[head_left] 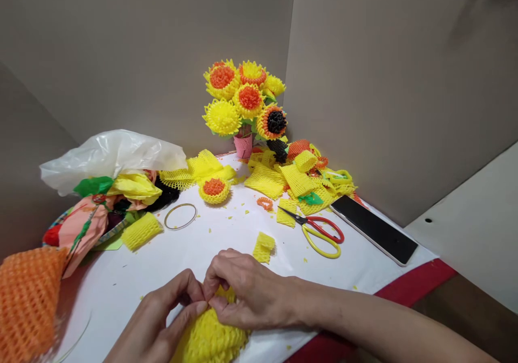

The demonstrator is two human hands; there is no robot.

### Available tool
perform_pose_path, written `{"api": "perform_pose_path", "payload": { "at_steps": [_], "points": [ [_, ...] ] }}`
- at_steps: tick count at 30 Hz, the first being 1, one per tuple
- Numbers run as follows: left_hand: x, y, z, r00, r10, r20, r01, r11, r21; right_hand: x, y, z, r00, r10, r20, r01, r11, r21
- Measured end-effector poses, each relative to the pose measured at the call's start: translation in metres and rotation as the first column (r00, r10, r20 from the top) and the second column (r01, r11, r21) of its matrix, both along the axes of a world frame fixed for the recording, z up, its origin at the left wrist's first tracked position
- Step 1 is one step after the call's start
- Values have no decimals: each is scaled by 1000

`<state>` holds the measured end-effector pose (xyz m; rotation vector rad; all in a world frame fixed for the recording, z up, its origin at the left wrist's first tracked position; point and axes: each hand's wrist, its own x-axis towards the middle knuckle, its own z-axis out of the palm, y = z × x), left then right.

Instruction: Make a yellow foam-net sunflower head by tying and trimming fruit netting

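Both my hands meet at the near edge of the white table (226, 233) over a yellow foam-net piece (210, 338). My left hand (159, 317) pinches its top edge with thumb and forefinger. My right hand (246, 293) curls over the same piece, fingers closed on it. Beyond my right hand a small folded yellow net scrap (264, 247) lies loose on the table. A finished yellow flower with an orange centre (214, 189) rests further back, and a pink pot of foam sunflowers (245, 107) stands in the corner.
Red-and-yellow scissors (319, 233) and a black phone (374, 228) lie to the right. A heap of yellow net pieces (299, 182) sits behind them. At left are a plastic bag with coloured scraps (109, 179), a metal ring (180, 216) and orange net (26, 301).
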<state>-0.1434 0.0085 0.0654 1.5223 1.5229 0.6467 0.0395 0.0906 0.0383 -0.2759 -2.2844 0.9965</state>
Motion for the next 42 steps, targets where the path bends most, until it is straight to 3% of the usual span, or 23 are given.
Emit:
{"api": "perform_pose_path", "payload": {
  "at_steps": [6,12,19,25,31,34,38,42],
  "points": [
    [-7,10,-16,959,133,252,-105,987,-120,4,13,2,982,180,57,-179,984,-11],
    [3,6,-13,931,218,293,-196,975,-102,5,14,5,982,160,95,-163,986,22],
    [-2,0,-20,982,127,142,-128,992,-3,7,8,9,990,128,59,-127,992,-18],
    [3,-2,-11,992,122,20,-123,991,53,4,-2,5,997,-77,30,77,997,-16],
    [-2,2,-4,984,-19,-178,51,982,181,-1,-3,-5,995,-98,32,101,989,-105],
    [-5,5,-2,949,-105,-298,211,913,349,-4,-2,-9,991,-122,62,130,978,-165],
    [-4,5,-1,903,-144,-404,371,735,567,-7,-2,-10,984,-148,100,165,968,-190],
    [-4,1,-6,854,-133,-503,460,643,612,-7,-1,-11,983,-143,112,165,962,-216]
  ]
}}
